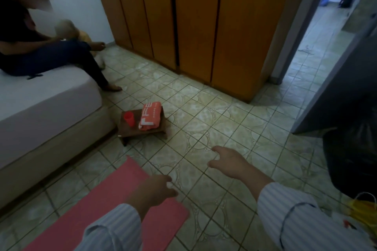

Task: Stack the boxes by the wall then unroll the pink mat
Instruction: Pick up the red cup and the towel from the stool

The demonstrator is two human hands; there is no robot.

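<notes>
The pink mat point(98, 210) lies flat on the tiled floor at the lower left, its far end near the bed. My left hand point(155, 190) hovers over the mat's right edge, fingers loosely spread and holding nothing. Further right, my right hand point(228, 160) reaches out over bare tiles, palm down, fingers apart, empty. Both arms wear striped light-blue sleeves. No boxes are in view.
A small wooden stool point(142, 128) carries a red cup point(129, 118) and an orange folded packet point(150, 115). A bed point(40, 108) with a seated person point(40, 47) fills the left. Wooden wardrobe point(193, 26) behind, open doorway point(318, 36) right, black bag point(353, 159) and yellow bag point(365, 210) at right.
</notes>
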